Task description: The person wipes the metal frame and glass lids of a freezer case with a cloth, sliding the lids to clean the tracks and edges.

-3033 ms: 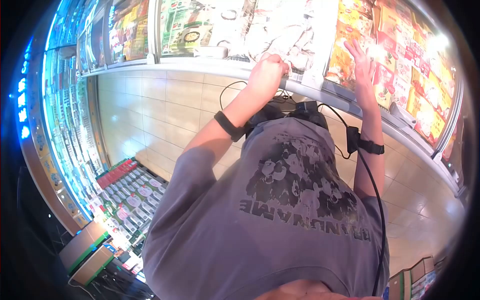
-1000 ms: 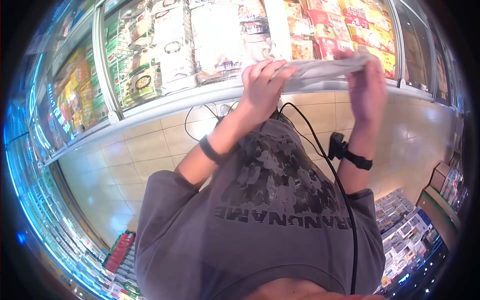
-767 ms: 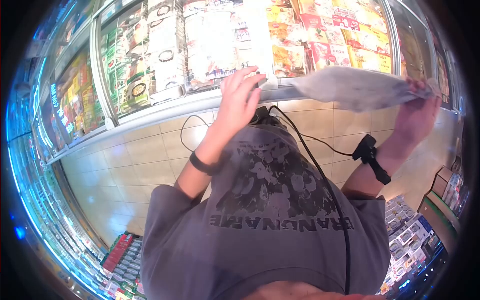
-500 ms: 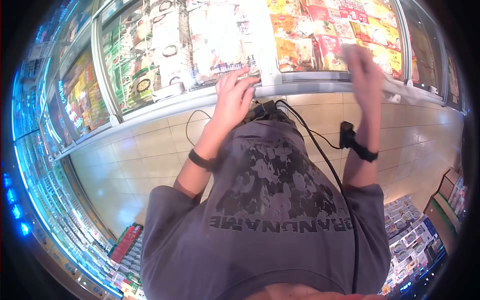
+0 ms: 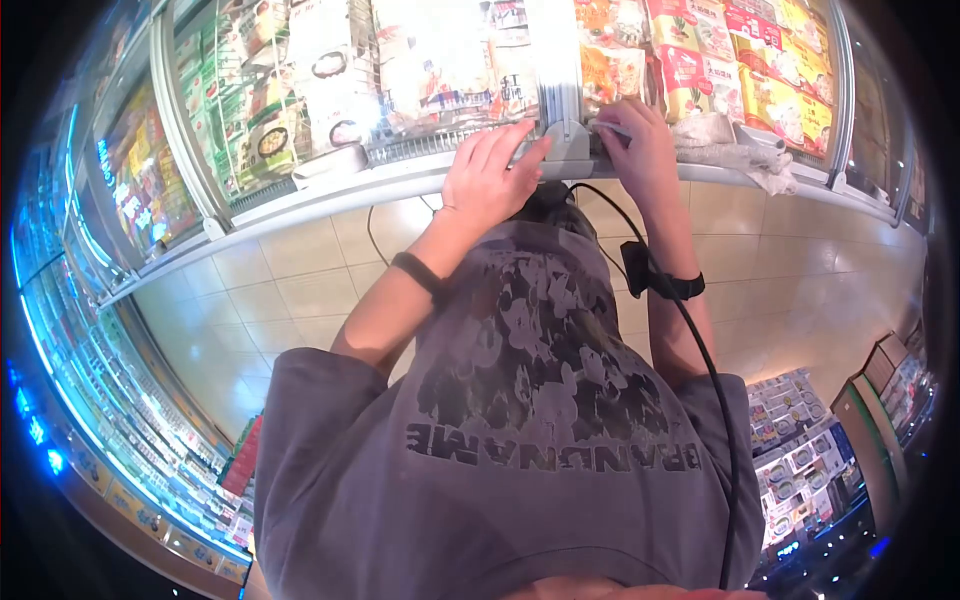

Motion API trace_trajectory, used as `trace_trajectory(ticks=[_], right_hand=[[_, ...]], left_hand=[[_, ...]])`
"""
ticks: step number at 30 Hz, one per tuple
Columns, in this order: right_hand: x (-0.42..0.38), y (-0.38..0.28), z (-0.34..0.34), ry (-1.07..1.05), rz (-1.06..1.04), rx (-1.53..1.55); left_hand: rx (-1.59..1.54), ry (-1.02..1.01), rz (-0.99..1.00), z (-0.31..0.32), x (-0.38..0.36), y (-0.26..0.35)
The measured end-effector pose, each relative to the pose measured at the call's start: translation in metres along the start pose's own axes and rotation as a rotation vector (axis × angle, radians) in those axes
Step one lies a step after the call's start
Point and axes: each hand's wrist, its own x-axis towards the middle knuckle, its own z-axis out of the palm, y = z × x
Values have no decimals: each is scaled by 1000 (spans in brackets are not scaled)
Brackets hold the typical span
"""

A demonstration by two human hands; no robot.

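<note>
My left hand (image 5: 492,178) rests at the front rail (image 5: 400,178) of a glass-topped freezer, its fingers bent over the edge; what lies under the fingertips is hidden. To its right, my right hand (image 5: 640,150) is at the same edge just past the divider post (image 5: 569,150), thumb and fingers close together, with whatever they grip too small to make out. A crumpled whitish cloth (image 5: 735,160) lies on the rail to the right of my right hand. Behind the hands are packets with green, white, red and yellow prints, such as a red packet (image 5: 690,82).
Tiled floor (image 5: 300,275) shows below the freezer. A black cable (image 5: 708,370) runs down over my shirt. Lit shelves (image 5: 130,400) curve along the left, and stacked packages (image 5: 800,450) stand at the lower right.
My right hand has moved left to the divider post, away from the cloth, which now lies on the rail. My left hand has shifted slightly right, and the view has moved a little.
</note>
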Motion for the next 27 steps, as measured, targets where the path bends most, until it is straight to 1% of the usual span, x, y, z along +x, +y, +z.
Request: trace_trajectory(ticks=[1, 4, 8, 10, 15, 17, 21, 23, 27], right_hand=[[1, 1, 1, -6, -44, -15], [0, 3, 0, -62, -80, -23], [-4, 4, -16, -86, -106, -54], [0, 12, -21, -201, 69, -44], [11, 0, -12, -220, 45, -32], [13, -4, -12, -222, 73, -8], [17, 7, -20, -261, 19, -44], [23, 9, -24, -335, -48, -117], [29, 5, -20, -341, -112, -119]], left_hand=[[-1, 10, 15, 0, 0, -1], [17, 16, 28, 2, -1, -1], [49, 33, 39, 4, -2, -3], [50, 31, 30, 4, -1, -4], [72, 15, 19, 2, -5, 1], [97, -12, 20, 0, -3, 0], [101, 29, 7, 3, -2, 3], [116, 58, -36, 4, -2, 5], [180, 76, -37, 9, -6, 8]])
